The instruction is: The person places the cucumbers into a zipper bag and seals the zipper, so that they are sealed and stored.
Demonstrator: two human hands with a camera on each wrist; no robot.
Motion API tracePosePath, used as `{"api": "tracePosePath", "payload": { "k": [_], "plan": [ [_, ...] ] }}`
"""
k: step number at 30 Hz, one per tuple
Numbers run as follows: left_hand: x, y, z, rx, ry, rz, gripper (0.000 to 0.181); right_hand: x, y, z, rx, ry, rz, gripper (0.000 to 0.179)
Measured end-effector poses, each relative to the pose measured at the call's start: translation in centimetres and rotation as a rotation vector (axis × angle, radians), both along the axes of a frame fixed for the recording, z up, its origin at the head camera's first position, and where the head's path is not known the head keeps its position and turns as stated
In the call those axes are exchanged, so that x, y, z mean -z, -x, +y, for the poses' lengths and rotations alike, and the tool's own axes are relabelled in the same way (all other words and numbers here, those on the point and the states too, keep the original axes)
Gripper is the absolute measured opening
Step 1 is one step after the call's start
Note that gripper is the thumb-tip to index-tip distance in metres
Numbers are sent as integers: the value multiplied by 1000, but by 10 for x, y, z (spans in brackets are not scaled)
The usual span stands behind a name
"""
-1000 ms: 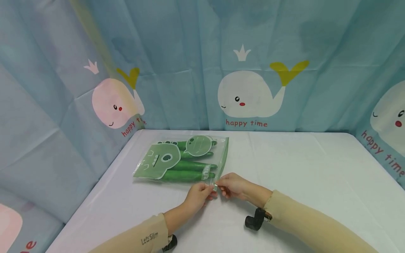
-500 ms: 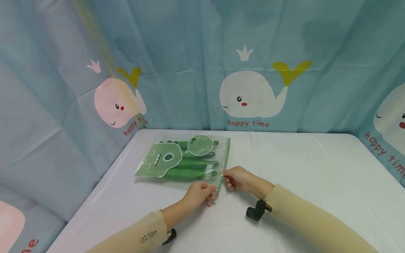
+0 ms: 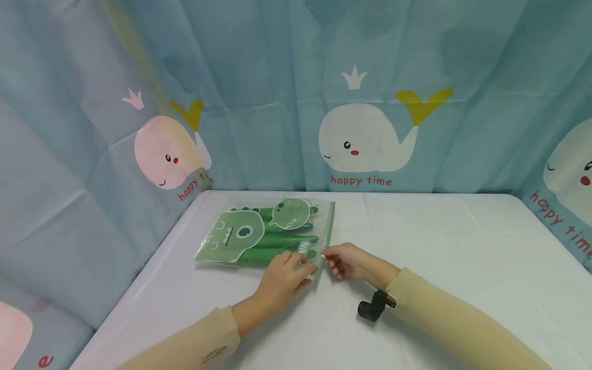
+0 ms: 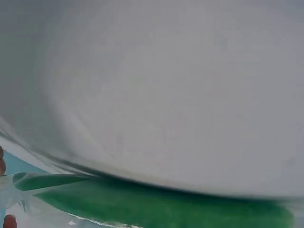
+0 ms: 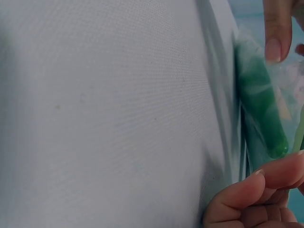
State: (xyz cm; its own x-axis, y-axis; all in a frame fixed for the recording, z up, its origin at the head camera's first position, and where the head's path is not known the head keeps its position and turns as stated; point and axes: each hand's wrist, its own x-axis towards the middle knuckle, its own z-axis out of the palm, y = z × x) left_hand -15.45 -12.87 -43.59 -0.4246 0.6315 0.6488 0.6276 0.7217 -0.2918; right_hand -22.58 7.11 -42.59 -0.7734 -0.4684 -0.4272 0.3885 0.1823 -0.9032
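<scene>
A clear zip bag (image 3: 217, 254) with a green cartoon print lies flat on the table, its green zip strip along the right edge. Several long green cucumbers (image 3: 259, 256) show through the plastic; one cucumber (image 4: 156, 205) runs along the bottom of the left wrist view. My right hand (image 3: 349, 261) pinches the small zipper slider (image 3: 323, 255) on that strip, a short way up from the near corner. Over the bag's near right part is my left hand (image 3: 279, 281), fingers spread and loosely bent, fingertips beside the strip. Curled right fingers (image 5: 237, 197) hide the slider in the right wrist view.
White cloth covers the table (image 3: 430, 246). A light blue curtain (image 3: 259, 144) with whale prints hangs behind it and at both sides. A black wrist camera (image 3: 371, 308) sits below the right sleeve.
My right hand has slid the zipper slider away from the near corner, then paused. My left hand has let go of that corner and moved up over the bag, its fingers spreading.
</scene>
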Motion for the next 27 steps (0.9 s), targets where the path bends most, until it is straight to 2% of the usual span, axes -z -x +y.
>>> {"api": "tracePosePath", "payload": {
  "k": [2, 5, 17, 22, 27],
  "plan": [
    [4, 4, 1, 26, 5, 61, 38, 0, 0, 0, -3, -3, 2, 23],
    [7, 8, 1, 48, 15, 101, 37, 1, 1, 0, -6, -8, 5, 22],
    [14, 14, 1, 61, 44, 148, 37, 3, 9, -6, 58, -47, 42, 29],
    [14, 14, 2, 63, 48, 156, 37, 1, 21, -8, 73, -84, 52, 28],
    [13, 10, 5, 55, 100, 150, 37, 2, 40, -6, 108, -140, 66, 28]
  ]
}}
